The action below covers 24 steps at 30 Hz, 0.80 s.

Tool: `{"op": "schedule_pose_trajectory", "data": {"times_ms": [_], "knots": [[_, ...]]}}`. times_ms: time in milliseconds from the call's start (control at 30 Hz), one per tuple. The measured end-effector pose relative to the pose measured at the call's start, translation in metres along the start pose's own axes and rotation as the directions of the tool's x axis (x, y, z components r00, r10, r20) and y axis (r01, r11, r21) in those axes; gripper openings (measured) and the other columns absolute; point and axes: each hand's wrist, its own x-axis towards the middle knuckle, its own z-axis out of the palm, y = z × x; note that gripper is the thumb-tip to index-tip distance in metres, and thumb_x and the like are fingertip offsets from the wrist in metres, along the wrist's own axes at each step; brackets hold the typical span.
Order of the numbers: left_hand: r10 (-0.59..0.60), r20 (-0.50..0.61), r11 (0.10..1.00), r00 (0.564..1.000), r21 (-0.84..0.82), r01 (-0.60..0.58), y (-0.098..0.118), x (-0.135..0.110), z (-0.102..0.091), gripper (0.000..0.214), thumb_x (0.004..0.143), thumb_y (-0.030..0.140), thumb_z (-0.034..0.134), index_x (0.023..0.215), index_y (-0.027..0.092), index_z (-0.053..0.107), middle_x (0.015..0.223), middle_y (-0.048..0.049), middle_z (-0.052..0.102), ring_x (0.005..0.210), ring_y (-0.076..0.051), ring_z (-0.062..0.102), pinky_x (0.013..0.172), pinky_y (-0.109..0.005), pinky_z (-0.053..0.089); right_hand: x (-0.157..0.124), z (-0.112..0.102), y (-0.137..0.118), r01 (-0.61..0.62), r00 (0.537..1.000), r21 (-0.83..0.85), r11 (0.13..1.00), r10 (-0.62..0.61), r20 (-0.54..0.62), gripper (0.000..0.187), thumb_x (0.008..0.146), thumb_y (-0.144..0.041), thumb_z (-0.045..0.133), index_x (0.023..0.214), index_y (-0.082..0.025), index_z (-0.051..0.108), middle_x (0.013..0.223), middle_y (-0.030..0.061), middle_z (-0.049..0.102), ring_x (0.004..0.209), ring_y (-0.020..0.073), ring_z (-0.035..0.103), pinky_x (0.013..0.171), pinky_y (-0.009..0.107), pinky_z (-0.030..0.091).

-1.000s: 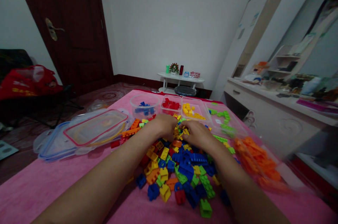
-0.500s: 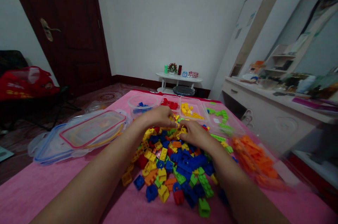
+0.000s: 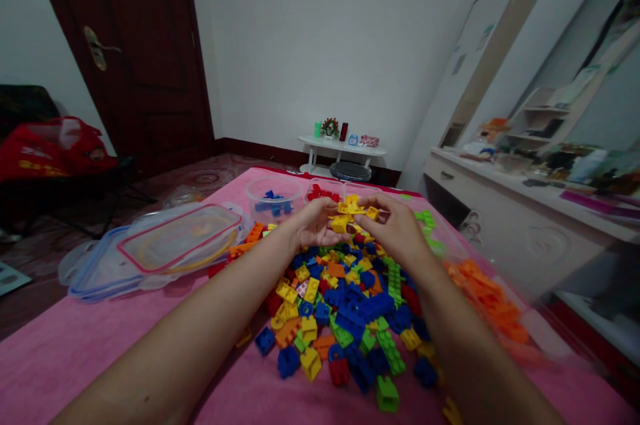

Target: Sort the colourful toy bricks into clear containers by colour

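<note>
Several yellow building blocks point(image 3: 345, 219) are held together between my two hands, above the far part of a mixed pile of blocks point(image 3: 350, 305). My left hand point(image 3: 320, 225) is turned palm up with its fingers under and beside these yellow blocks. From the right, my right hand point(image 3: 395, 221) curls over and grips some of them between thumb and fingers. Blue, green, yellow, orange and red blocks make up the pile below, lying loose on a pink cloth point(image 3: 125, 365). My right hand partly hides the clear boxes behind it.
Behind the pile stand a round clear tub point(image 3: 274, 191) with blue blocks and a clear box with red blocks point(image 3: 324, 193). Green blocks point(image 3: 426, 219) and a box of orange blocks point(image 3: 490, 301) are on the right. Stacked clear lids point(image 3: 175, 245) lie left. A white dresser point(image 3: 500, 205) stands beyond.
Both hands have risen from the pile with yellow blocks between them. My left hand has turned palm up. The view has shifted slightly.
</note>
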Motion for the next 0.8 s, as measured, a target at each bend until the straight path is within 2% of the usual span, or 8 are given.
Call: {"op": "schedule_pose_trajectory", "data": {"times_ms": [100,300,400,533,667,800], "knots": [[0.009,0.019,0.998,1.0,-0.065,-0.008,-0.004,0.001,0.003,0.03,0.077,0.034,0.048,0.099,0.013,0.053,0.073,-0.0097,0.065,0.062,-0.023,0.068,0.042,-0.024,0.052,-0.004,0.009,-0.007,0.036,0.999,-0.076,0.996,-0.036,0.001,0.021,0.07,-0.022,0.062,0.091,-0.018,0.065,0.086,0.0014,0.067,0.065,0.0129,0.057,0.062,0.026,0.044],[0.025,0.039,0.982,0.999,-0.191,-0.017,-0.012,0.01,0.001,0.032,0.086,0.039,0.043,0.093,0.01,0.057,0.065,-0.0082,0.064,0.053,-0.017,0.065,0.041,-0.022,0.051,-0.006,0.017,-0.005,0.046,0.999,-0.128,0.991,-0.047,-0.002,0.024,0.066,-0.026,0.069,0.09,-0.019,0.067,0.083,0.0015,0.066,0.067,0.0142,0.055,0.062,0.026,0.041],[-0.018,0.071,0.979,0.997,-0.202,0.032,-0.014,0.012,0.001,0.033,0.086,0.042,0.046,0.091,0.011,0.058,0.06,-0.0068,0.061,0.051,-0.019,0.064,0.032,-0.018,0.044,-0.006,0.02,-0.002,0.085,0.996,-0.14,0.987,-0.086,-0.005,0.022,0.066,-0.024,0.068,0.087,-0.019,0.066,0.081,0.0021,0.065,0.069,0.015,0.055,0.063,0.026,0.041],[-0.049,0.104,0.977,0.993,-0.202,0.069,-0.014,0.01,0.005,0.034,0.081,0.046,0.053,0.089,0.013,0.058,0.061,-0.005,0.061,0.054,-0.019,0.066,0.03,-0.015,0.042,-0.007,0.023,0.001,0.141,0.99,-0.191,0.971,-0.144,-0.001,0.017,0.07,-0.018,0.061,0.085,-0.018,0.067,0.079,0.0028,0.063,0.071,0.015,0.055,0.063,0.025,0.041],[-0.025,0.052,0.991,0.998,-0.126,0.032,-0.014,0.008,0.007,0.033,0.077,0.043,0.063,0.092,0.014,0.06,0.065,-0.003,0.063,0.053,-0.016,0.065,0.03,-0.013,0.041,-0.006,0.019,0.0,0.105,0.994,-0.278,0.955,-0.111,-0.006,0.017,0.069,-0.016,0.059,0.083,-0.017,0.067,0.076,0.0034,0.062,0.07,0.0154,0.054,0.063,0.025,0.039],[0.032,-0.052,0.997,0.998,-0.063,-0.035,-0.016,0.006,0.007,0.029,0.076,0.035,0.068,0.094,0.014,0.061,0.066,-0.0018,0.063,0.05,-0.01,0.063,0.031,-0.008,0.037,-0.005,0.015,-0.001,0.051,0.999,-0.258,0.965,-0.052,0.001,0.013,0.068,-0.02,0.062,0.08,-0.017,0.068,0.073,0.0027,0.063,0.068,0.015,0.054,0.062,0.025,0.039]]}}
